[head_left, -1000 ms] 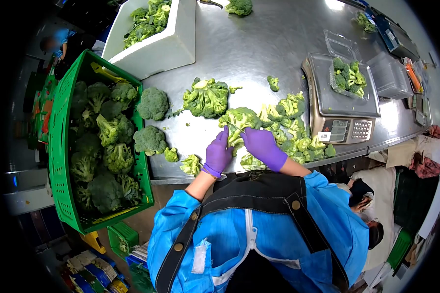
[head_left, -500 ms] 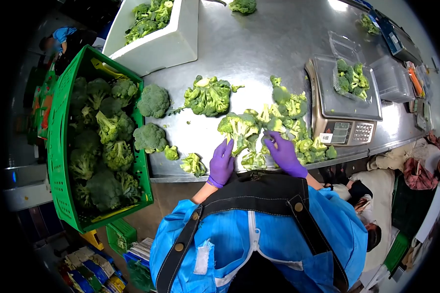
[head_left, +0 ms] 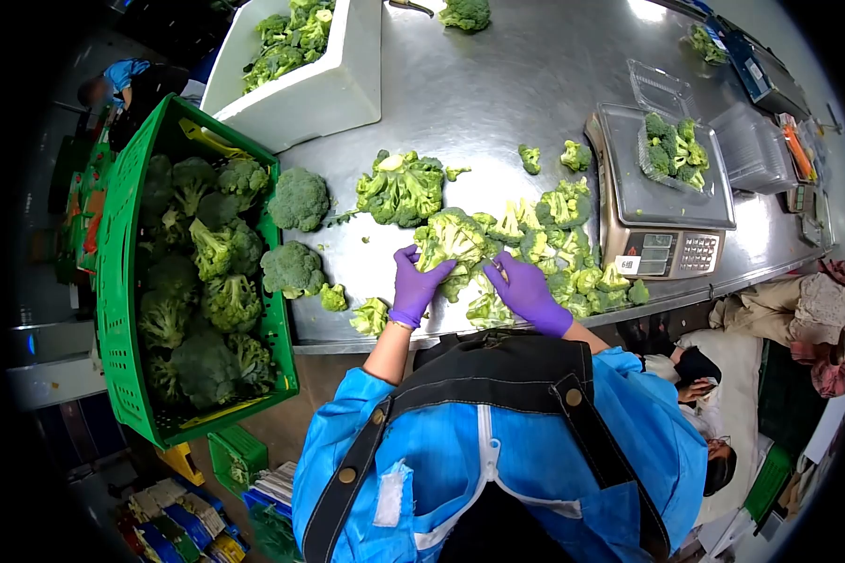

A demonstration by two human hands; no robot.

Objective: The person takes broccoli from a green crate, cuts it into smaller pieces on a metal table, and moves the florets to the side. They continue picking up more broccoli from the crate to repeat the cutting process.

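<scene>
A cut broccoli head [head_left: 453, 238] with its pale stems facing up lies at the near part of the steel table. My left hand [head_left: 419, 287], in a purple glove, closes on its left side, thumb across the near edge. My right hand [head_left: 528, 295], also gloved, has its thumb and fingertips at the head's right edge; the fingertips' exact hold is partly hidden. Loose broccoli florets [head_left: 565, 208] spread to the right. Another cut broccoli head [head_left: 400, 190] sits just beyond, and a small broccoli piece [head_left: 370, 317] lies beside my left wrist.
At left stands a green crate [head_left: 122, 310] of broccoli, with a white foam box [head_left: 338, 98] behind it. Two whole broccoli heads [head_left: 293, 268] are beside the crate. A scale [head_left: 662, 246] at right bears a clear tray of florets [head_left: 678, 152]. A knife [head_left: 411, 7] lies at the far edge.
My left hand has moved up and closed on the broccoli head, which shifted slightly left. My right hand has come in to its right edge. One floret now lies farther off, near the scale.
</scene>
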